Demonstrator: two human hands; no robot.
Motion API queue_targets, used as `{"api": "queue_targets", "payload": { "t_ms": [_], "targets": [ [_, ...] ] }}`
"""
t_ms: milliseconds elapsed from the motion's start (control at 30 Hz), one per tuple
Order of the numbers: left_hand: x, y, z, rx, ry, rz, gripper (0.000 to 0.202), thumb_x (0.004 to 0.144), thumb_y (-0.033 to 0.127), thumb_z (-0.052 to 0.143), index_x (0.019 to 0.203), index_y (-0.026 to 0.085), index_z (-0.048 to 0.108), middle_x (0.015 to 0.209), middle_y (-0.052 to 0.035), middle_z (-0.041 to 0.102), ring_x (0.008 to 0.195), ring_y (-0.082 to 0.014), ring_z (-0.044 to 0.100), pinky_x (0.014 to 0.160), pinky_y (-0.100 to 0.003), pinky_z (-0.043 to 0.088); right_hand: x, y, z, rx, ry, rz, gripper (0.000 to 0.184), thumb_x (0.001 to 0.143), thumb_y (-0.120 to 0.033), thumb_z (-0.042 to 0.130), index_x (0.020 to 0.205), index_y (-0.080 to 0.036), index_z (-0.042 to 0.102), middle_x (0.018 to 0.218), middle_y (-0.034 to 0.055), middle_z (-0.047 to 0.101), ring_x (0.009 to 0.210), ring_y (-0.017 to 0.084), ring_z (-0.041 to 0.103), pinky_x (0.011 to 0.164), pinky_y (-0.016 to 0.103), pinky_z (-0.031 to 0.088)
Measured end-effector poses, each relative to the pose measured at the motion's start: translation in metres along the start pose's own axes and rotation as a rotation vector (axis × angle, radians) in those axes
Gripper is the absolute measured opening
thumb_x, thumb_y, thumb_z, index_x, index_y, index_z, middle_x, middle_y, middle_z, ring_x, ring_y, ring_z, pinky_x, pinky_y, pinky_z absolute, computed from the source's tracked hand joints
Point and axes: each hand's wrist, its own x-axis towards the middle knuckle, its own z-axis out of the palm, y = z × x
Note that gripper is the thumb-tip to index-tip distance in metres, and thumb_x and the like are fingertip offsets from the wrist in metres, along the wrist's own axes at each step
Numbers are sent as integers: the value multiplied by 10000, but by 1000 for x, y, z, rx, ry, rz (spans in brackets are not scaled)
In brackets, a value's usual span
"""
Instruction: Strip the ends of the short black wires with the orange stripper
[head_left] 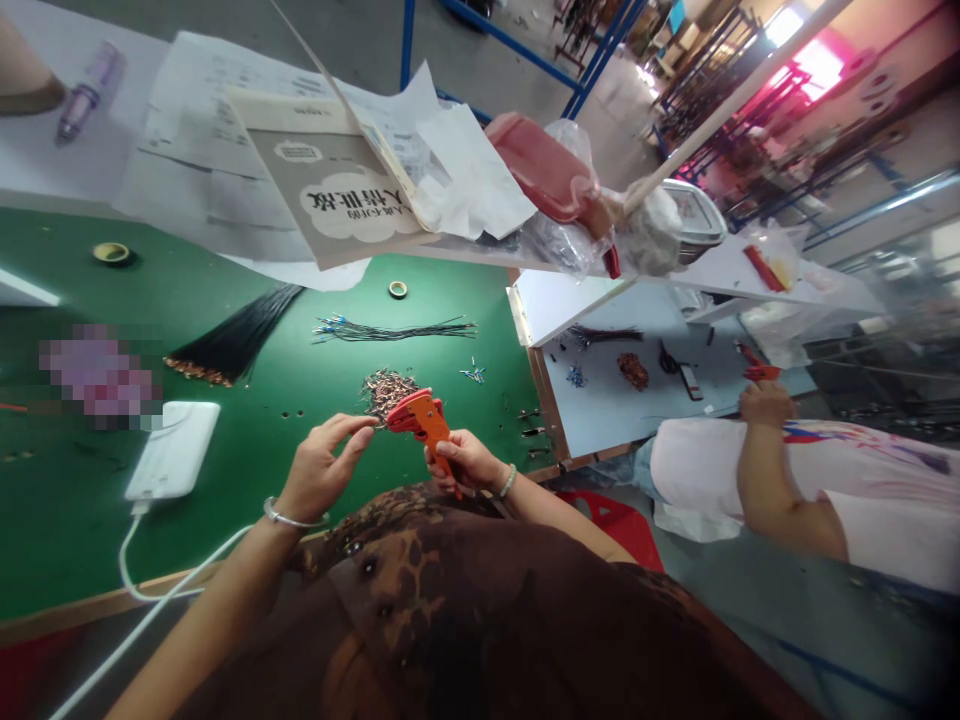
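Observation:
An orange-and-red pistol-grip wire stripper (429,425) is held by its handles in my right hand (469,460), jaws toward the left. My left hand (330,465) is close to those jaws, thumb and forefinger drawn together; anything between them is too small to make out. Just behind the jaws lies a pile of small copper-coloured pieces (384,388). Farther back is a row of thin black wires with blue ends (397,329). A few loose blue-and-silver pieces (473,372) lie to its right. At left, a thick bundle of black wires (240,335) shows copper-coloured ends.
A white power bank (174,450) with a cable lies left on the green table (300,395). Tape rolls (397,289) sit farther back. Papers and a book (337,195) overhang from a white shelf. On the right, another person (765,480) works at a pale table.

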Motion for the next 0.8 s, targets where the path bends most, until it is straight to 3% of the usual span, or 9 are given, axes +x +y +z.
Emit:
{"api": "queue_targets", "payload": {
  "t_ms": [167, 267, 400, 500, 667, 800],
  "targets": [
    [0, -8, 3, 61, -14, -1, 399, 955, 481, 422, 943, 212, 716, 860, -30, 722, 817, -176, 646, 795, -304, 450, 3, 3, 4, -7, 27, -36, 484, 749, -571, 760, 836, -148, 542, 518, -70, 522, 356, 51, 374, 359, 190, 312],
    [2, -8, 5, 88, -11, 61, 371, 945, 458, 455, 826, 213, 706, 820, -24, 720, 767, -165, 626, 746, -289, 435, 7, 2, 4, 24, -1, -32, 493, 757, -569, 756, 901, -135, 570, 575, -44, 565, 400, 70, 445, 400, 213, 383],
    [4, -6, 2, 99, 49, 125, 320, 931, 435, 513, 810, 206, 701, 750, -24, 692, 703, -152, 585, 713, -285, 428, 6, -8, -3, 46, -76, -3, 657, 733, -643, 733, 1086, -102, 614, 902, 102, 703, 687, 182, 660, 641, 334, 546],
    [4, -4, -1, 121, 99, 165, 288, 929, 421, 539, 842, 208, 713, 753, -26, 694, 720, -154, 590, 750, -302, 431, 0, -19, -7, 54, -156, 27, 726, 756, -598, 738, 1283, -132, 557, 1109, 153, 686, 876, 242, 685, 799, 414, 548],
    [5, 1, -3, 163, 138, 201, 272, 933, 404, 544, 853, 217, 725, 759, -25, 709, 717, -157, 603, 768, -325, 433, -5, -29, -11, 47, -191, 68, 623, 759, -426, 798, 1258, -121, 584, 1035, 122, 675, 923, 235, 663, 876, 446, 535],
    [6, 3, -1, 182, 135, 241, 251, 934, 378, 549, 860, 220, 729, 744, -23, 708, 699, -154, 598, 753, -327, 424, -2, -28, -12, 45, -216, 65, 592, 758, -408, 809, 1231, -117, 604, 981, 102, 658, 880, 221, 659, 836, 426, 551]
  ]
}}
